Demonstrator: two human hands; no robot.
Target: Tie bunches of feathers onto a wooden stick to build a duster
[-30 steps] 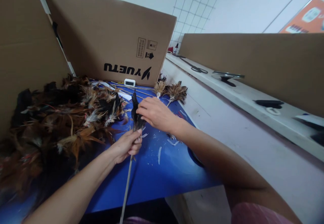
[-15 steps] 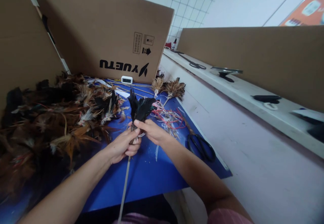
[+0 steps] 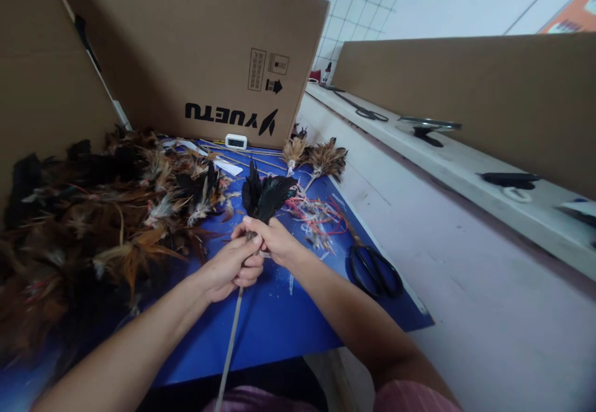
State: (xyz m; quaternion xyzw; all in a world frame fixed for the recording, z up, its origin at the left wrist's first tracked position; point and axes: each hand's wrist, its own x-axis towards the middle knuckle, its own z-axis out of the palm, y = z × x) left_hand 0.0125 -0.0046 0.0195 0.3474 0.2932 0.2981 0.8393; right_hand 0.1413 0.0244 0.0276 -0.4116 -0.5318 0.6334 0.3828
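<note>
Black glossy feathers (image 3: 265,200) fan beyond my pinching right hand (image 3: 274,238); my left hand (image 3: 234,267), nearer, grips a slim pale stick (image 3: 231,344) running near to far.

I see through one head-worn camera, looking forward and down from above the near side of the blue tabletop (image 3: 279,331). It sits near, with the left hand (image 3: 237,266) and right hand (image 3: 274,238) mid-view, and reaches the cardboard box (image 3: 209,46) beyond.
</note>
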